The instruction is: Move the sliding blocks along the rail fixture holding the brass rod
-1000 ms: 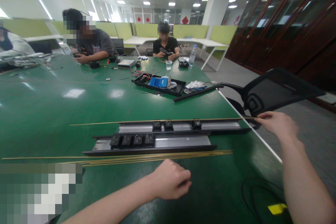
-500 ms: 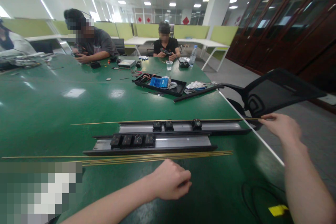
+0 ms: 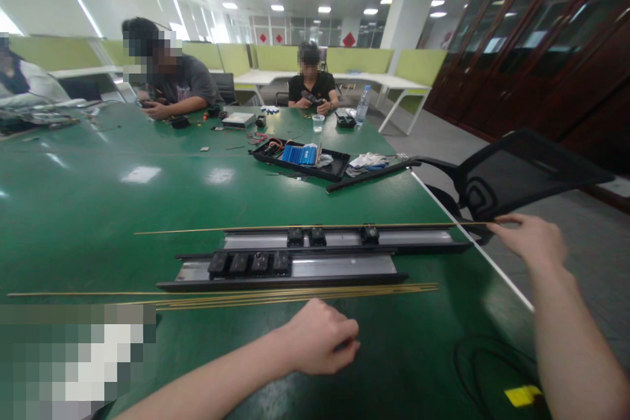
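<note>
My right hand [image 3: 534,236] pinches the right end of a long thin brass-coloured rod [image 3: 256,228] beyond the table's right edge. The rod runs left along the back of the farther metal rail [image 3: 418,237], which carries three black blocks [image 3: 317,235]. In front of it lies a shorter rail [image 3: 344,266] with several black blocks [image 3: 259,263] side by side at its left. A loose bundle of brass rods [image 3: 295,295] lies nearest me. Just in front of that bundle, my left hand [image 3: 325,336] is curled into a loose fist, with nothing visible in it.
Further back, a black tray [image 3: 337,167] holds a blue finned part, with gloves [image 3: 367,163] and a black bar [image 3: 374,175] beside it. A chair [image 3: 526,174] stands at the right edge. Black cable [image 3: 457,361] lies front right. Other people sit across the table.
The rod and my right hand have shifted very slightly to the right in view. The left hand stays in place.
</note>
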Action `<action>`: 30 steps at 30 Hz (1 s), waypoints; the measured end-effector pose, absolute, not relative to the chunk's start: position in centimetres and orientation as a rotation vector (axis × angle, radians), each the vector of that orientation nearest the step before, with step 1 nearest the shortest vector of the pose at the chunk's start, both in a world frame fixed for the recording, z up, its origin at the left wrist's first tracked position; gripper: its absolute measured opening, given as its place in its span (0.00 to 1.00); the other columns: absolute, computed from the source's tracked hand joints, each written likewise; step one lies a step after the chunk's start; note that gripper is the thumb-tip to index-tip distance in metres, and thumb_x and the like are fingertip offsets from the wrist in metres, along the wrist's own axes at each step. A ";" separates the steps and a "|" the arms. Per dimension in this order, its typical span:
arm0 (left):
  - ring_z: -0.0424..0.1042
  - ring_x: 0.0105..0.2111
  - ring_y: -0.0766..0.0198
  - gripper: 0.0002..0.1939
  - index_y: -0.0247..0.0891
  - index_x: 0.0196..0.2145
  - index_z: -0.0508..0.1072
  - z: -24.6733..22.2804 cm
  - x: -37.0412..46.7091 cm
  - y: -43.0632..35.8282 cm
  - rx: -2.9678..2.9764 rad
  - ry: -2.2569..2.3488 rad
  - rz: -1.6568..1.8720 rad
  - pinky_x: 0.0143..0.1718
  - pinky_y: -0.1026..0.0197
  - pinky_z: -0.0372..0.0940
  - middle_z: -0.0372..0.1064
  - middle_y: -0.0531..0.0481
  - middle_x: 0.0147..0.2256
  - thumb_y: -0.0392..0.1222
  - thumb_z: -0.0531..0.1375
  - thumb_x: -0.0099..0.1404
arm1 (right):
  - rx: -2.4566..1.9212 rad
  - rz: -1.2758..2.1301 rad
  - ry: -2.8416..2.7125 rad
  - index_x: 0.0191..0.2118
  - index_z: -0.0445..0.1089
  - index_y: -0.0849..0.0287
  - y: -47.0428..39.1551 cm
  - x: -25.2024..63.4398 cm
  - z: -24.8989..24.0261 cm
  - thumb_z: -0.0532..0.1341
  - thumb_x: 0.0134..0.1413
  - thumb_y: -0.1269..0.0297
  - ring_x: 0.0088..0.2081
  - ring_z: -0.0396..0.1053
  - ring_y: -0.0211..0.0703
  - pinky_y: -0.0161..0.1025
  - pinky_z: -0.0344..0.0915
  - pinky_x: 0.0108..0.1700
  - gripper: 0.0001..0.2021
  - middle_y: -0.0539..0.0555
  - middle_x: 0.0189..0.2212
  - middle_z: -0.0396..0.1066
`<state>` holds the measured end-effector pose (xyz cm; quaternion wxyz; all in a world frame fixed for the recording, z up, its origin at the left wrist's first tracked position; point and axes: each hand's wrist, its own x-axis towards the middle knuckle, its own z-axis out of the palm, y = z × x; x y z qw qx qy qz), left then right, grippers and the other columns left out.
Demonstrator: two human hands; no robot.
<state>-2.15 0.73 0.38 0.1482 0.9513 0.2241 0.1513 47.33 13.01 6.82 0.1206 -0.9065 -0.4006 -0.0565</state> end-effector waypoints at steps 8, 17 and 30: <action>0.70 0.24 0.66 0.11 0.40 0.28 0.63 0.5 -2.1 0.7 2.757 0.643 0.410 0.23 0.60 0.49 0.72 0.55 0.25 0.41 0.59 0.68 | -2.619 -0.200 -1.188 0.53 0.77 0.51 13.1 48.5 5.8 0.58 0.50 0.37 0.54 0.69 0.69 0.57 0.72 0.44 0.31 0.67 0.55 0.72; 0.71 0.24 0.65 0.10 0.41 0.29 0.64 0.4 -2.1 0.8 2.758 0.640 0.407 0.23 0.60 0.50 0.71 0.55 0.24 0.41 0.59 0.68 | -2.610 -0.164 -1.133 0.52 0.77 0.53 13.0 49.4 5.4 0.55 0.51 0.36 0.61 0.63 0.72 0.61 0.68 0.52 0.32 0.68 0.61 0.67; 0.72 0.24 0.65 0.10 0.40 0.29 0.64 0.3 -2.0 0.8 2.771 0.641 0.396 0.23 0.60 0.51 0.71 0.55 0.25 0.42 0.59 0.68 | -2.589 -0.227 -1.139 0.55 0.76 0.55 12.7 50.4 5.0 0.55 0.52 0.34 0.59 0.66 0.72 0.61 0.67 0.53 0.36 0.70 0.60 0.67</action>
